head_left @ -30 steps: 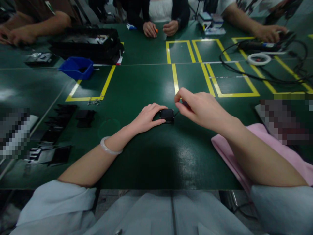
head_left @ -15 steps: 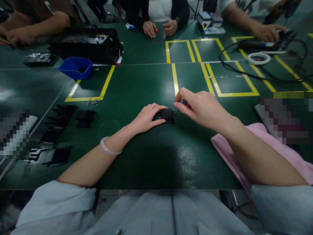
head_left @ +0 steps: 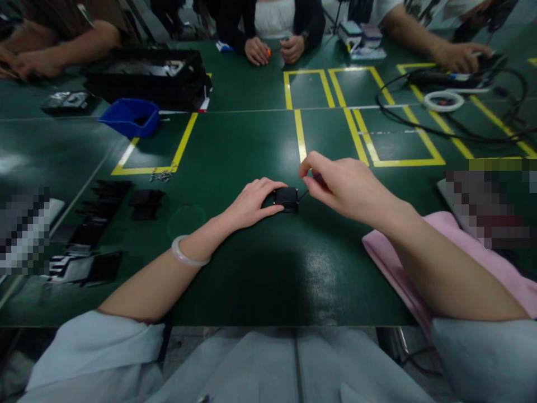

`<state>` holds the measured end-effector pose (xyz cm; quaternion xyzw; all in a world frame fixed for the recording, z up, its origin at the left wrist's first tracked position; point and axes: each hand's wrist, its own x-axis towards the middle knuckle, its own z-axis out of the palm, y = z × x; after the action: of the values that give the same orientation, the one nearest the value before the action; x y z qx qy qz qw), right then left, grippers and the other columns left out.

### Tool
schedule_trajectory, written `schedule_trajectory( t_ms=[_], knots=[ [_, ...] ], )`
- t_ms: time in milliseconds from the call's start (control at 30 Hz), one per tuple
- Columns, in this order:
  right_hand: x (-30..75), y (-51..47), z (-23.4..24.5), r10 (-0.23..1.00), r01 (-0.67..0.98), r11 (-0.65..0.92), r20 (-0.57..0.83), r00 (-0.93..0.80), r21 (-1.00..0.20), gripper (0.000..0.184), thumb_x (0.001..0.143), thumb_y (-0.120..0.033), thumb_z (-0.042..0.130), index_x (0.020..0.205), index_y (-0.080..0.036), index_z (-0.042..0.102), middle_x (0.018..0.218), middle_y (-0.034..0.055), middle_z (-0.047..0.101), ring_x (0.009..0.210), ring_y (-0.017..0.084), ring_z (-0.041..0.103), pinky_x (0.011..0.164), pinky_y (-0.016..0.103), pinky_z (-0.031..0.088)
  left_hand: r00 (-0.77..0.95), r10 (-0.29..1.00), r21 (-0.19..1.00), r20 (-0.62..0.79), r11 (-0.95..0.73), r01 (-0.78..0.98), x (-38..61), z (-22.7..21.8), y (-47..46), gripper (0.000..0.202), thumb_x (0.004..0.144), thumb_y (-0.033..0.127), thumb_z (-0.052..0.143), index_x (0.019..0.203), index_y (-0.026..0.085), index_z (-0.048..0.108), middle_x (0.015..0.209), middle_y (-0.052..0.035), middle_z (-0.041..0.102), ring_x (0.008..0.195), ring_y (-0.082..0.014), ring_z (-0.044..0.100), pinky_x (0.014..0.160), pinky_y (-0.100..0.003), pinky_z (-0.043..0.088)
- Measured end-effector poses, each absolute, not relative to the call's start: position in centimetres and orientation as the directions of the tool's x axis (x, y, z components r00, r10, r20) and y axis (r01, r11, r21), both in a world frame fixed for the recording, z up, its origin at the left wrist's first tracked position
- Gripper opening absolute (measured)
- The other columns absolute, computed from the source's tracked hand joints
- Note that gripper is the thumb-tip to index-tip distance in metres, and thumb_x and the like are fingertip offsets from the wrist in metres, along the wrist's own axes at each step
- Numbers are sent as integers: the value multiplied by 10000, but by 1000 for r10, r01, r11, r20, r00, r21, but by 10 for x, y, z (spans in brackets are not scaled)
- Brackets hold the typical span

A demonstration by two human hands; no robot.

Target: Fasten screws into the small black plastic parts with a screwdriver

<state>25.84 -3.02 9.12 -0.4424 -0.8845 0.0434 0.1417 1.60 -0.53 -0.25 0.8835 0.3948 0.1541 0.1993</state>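
A small black square part (head_left: 286,198) lies on the green table (head_left: 251,268) in front of me. My left hand (head_left: 251,201) grips it from the left, thumb below and fingers curled over its top edge. My right hand (head_left: 342,184) hovers just right of the part with thumb and forefinger pinched together. A thin dark wire (head_left: 302,195) runs from the part toward that pinch; whether the fingers hold the wire itself I cannot make out.
Black flat parts (head_left: 100,224) and several small screws (head_left: 161,176) lie at the left. A blue bin (head_left: 131,116) and a black tray (head_left: 146,75) stand behind them. Pink cloth (head_left: 394,263) lies under my right arm. Cables (head_left: 453,112) and other people's hands (head_left: 268,50) line the far edge.
Almost nothing has moved. My right hand's pinch has shifted by a few pixels beside the part; the left hand stays on the black part.
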Motion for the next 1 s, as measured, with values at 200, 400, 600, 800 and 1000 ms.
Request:
schedule_trajectory(
  t_ms=[200, 400, 600, 800, 1000],
  knots=[
    [259, -30, 93, 785, 757, 619, 198, -587, -211, 221, 993, -311, 420, 1058, -193, 595, 718, 17, 645, 619, 172, 559, 610, 274, 283, 642, 757, 475, 122, -613, 632, 15, -3, -5, 499, 976, 515, 550, 1377, 220, 520, 1228, -98, 600, 1131, -279, 549, 968, -408, 411],
    [259, -30, 92, 788, 752, 615, 199, -582, -237, 234, 982, -272, 406, 1123, -191, 575, 738, 14, 648, 627, 168, 565, 624, 277, 303, 635, 765, 479, 104, -598, 643, 16, -3, -5, 491, 973, 519, 543, 1373, 234, 524, 1221, -96, 600, 1113, -282, 550, 954, -411, 416],
    [259, -30, 93, 788, 755, 615, 194, -584, -227, 228, 1001, -327, 413, 1065, -194, 586, 722, 14, 640, 626, 171, 565, 612, 274, 295, 643, 757, 478, 114, -609, 633, 16, -3, -5, 494, 973, 503, 556, 1377, 221, 522, 1228, -97, 601, 1126, -279, 550, 967, -410, 411],
    [259, -30, 92, 784, 748, 621, 204, -586, -236, 232, 981, -264, 406, 1134, -195, 566, 739, 9, 648, 628, 167, 572, 616, 271, 301, 634, 766, 478, 102, -597, 644, 17, -2, -5, 492, 971, 512, 549, 1373, 230, 526, 1234, -103, 603, 1126, -283, 550, 959, -413, 420],
    [259, -30, 93, 784, 756, 620, 193, -590, -210, 225, 1007, -350, 416, 1044, -203, 583, 712, 15, 638, 621, 176, 568, 611, 276, 293, 634, 766, 484, 108, -597, 639, 16, -3, -5, 492, 969, 512, 554, 1376, 237, 521, 1237, -100, 604, 1137, -286, 549, 978, -420, 414]
  ],
)
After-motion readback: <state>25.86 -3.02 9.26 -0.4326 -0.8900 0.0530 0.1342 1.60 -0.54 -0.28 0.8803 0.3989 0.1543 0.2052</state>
